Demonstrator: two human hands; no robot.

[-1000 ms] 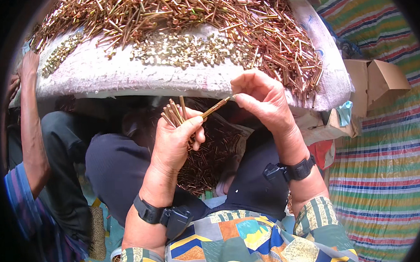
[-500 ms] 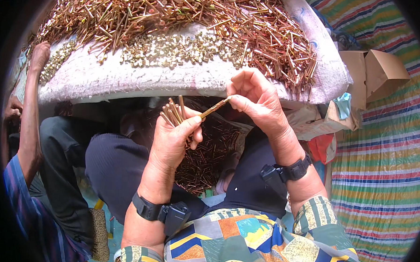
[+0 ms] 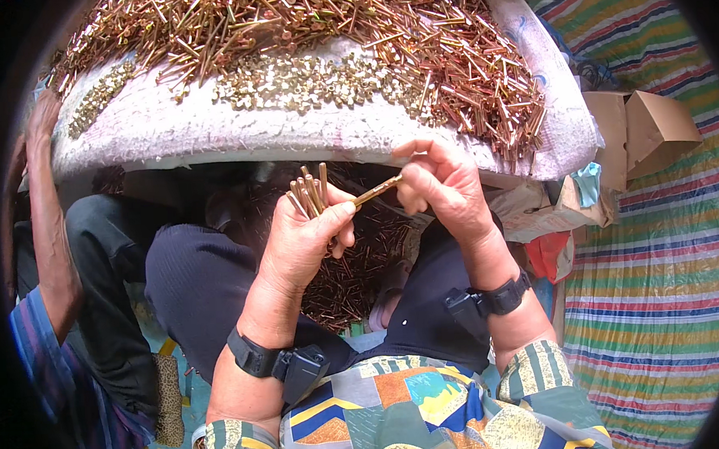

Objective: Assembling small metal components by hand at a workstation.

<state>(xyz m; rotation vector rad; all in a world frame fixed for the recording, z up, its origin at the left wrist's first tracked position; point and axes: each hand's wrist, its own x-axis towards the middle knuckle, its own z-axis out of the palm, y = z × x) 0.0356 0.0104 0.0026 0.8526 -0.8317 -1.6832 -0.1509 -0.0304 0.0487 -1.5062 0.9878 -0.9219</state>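
Note:
My left hand (image 3: pixel 296 235) is closed around a bundle of copper-coloured metal bolts (image 3: pixel 310 190), their ends pointing up. Between its thumb and forefinger, one more bolt (image 3: pixel 378 191) juts out to the right. The far end of that bolt is pinched by the thumb and fingers of my right hand (image 3: pixel 444 185); whether a small piece sits on the tip is hidden. Beyond my hands, on a white padded surface (image 3: pixel 171 136), lie a large heap of similar bolts (image 3: pixel 318 22) and a band of small brass-coloured nut-like pieces (image 3: pixel 297 84).
Below my hands, between my knees, is a darker pile of bolts (image 3: pixel 346 281). At the left a co-worker's arm (image 3: pixel 50 214) reaches to the padded surface. An open cardboard box (image 3: pixel 660 131) stands at the right, on a striped sheet (image 3: pixel 651 292).
Both my hands have shifted very slightly to the right, the bolt still held between them. My right fingers have curled further in at its tip. The co-worker's hand has moved left.

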